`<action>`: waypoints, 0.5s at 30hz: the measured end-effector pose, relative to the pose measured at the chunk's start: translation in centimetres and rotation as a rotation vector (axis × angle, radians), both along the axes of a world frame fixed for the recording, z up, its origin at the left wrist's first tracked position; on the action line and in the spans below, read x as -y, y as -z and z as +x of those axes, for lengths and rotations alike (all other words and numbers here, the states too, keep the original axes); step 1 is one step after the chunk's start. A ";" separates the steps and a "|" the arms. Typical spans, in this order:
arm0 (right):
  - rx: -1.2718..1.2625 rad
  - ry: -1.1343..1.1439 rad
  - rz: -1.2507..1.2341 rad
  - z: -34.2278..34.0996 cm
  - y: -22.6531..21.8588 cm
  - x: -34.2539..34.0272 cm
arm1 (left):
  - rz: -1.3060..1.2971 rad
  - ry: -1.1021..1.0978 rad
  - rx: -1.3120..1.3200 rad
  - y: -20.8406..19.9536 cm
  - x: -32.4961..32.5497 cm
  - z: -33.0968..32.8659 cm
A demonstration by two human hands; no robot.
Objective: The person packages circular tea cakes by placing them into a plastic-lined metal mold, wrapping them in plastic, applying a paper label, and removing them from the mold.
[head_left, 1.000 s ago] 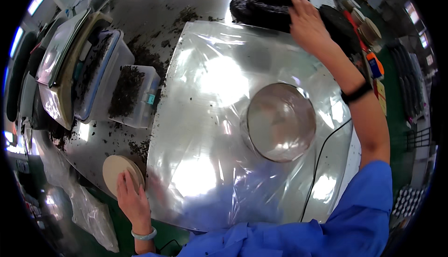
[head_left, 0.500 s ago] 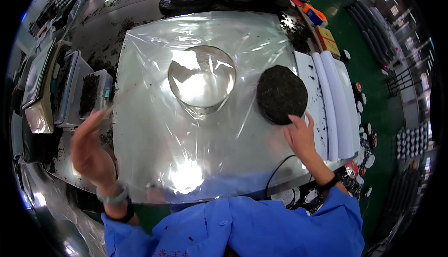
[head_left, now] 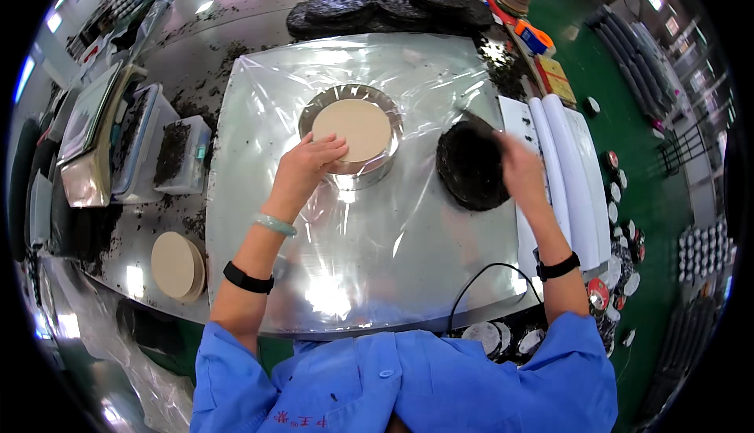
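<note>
A round metal ring (head_left: 393,167) stands on the clear plastic film (head_left: 314,252) spread over the worktable. Inside its rim lies a flat beige disc (head_left: 361,122). My left hand (head_left: 316,158) grips the disc at its near left edge, fingers over the top, thumb hidden. To the right sits a dark, round, flaky cake (head_left: 467,166). My right hand (head_left: 525,172) is closed at its right edge, smeared by motion, and the cake's upper edge is blurred too.
A stack of beige discs (head_left: 177,266) stands at the left edge. Behind them are plastic tubs (head_left: 188,154) with dark flakes. Several dark cakes (head_left: 369,9) are piled at the back. White paper rolls (head_left: 561,181), an orange-and-blue tape dispenser (head_left: 534,36) and a black cable (head_left: 463,288) lie around the film.
My left hand has come from the left edge to the ring, bringing a beige disc into it. My right hand has moved up along the dark cake's right edge.
</note>
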State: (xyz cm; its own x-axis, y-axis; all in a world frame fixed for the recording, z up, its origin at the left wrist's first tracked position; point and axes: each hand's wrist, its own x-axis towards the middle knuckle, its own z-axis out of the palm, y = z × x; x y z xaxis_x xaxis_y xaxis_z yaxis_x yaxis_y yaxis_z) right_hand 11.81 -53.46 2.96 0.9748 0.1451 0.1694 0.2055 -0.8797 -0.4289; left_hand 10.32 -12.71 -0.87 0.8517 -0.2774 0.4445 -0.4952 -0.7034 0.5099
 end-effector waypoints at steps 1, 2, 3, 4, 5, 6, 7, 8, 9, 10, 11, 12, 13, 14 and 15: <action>0.175 0.040 0.174 0.3 -2.3 -1.6 | 0.041 0.022 -0.016 -0.6 -0.3 -0.3; 0.347 0.082 0.354 0.8 -4.5 -4.1 | -0.046 -0.054 -0.104 -1.4 -0.9 -0.5; 0.456 0.027 0.509 1.6 -6.1 -7.2 | -0.134 -0.130 -0.188 -2.3 -1.7 -0.5; 0.564 -0.026 0.663 2.6 -7.0 -10.2 | -0.225 -0.205 -0.270 -2.8 -2.3 -0.2; 0.536 -0.083 0.664 4.3 -6.4 -12.2 | -0.446 -0.263 -0.099 -2.6 -3.3 1.1; 0.511 -0.130 0.659 5.8 -4.4 -13.5 | -0.624 -0.276 0.007 -3.6 -3.8 2.2; 0.323 -0.157 0.741 6.4 -2.1 -15.0 | -0.559 -0.336 -0.027 -5.0 -3.7 2.5; 0.135 -0.186 0.824 7.2 0.0 -16.3 | -0.490 -0.398 -0.057 -6.1 -3.5 2.8; 0.118 -0.155 0.746 7.7 2.1 -17.6 | -0.467 -0.219 -0.183 -5.1 -3.6 3.0; 0.095 -0.132 0.672 7.9 4.0 -18.9 | -0.437 -0.050 -0.308 -3.7 -3.6 2.8; 0.095 -0.137 0.575 8.2 5.6 -18.8 | -0.235 -0.060 -0.296 -2.8 -2.9 2.3; 0.170 -0.197 0.299 8.3 5.5 -19.2 | -0.028 -0.087 -0.280 -2.2 -2.6 1.9; 0.249 -0.250 0.023 8.5 4.9 -19.4 | 0.093 -0.083 -0.346 -2.4 -2.9 2.2; 0.319 -0.296 -0.258 8.3 3.8 -19.2 | 0.179 -0.083 -0.341 -3.1 -3.1 2.9; 0.299 -0.425 -0.369 9.0 2.0 -18.5 | 0.248 -0.051 -0.356 -3.5 -2.7 3.6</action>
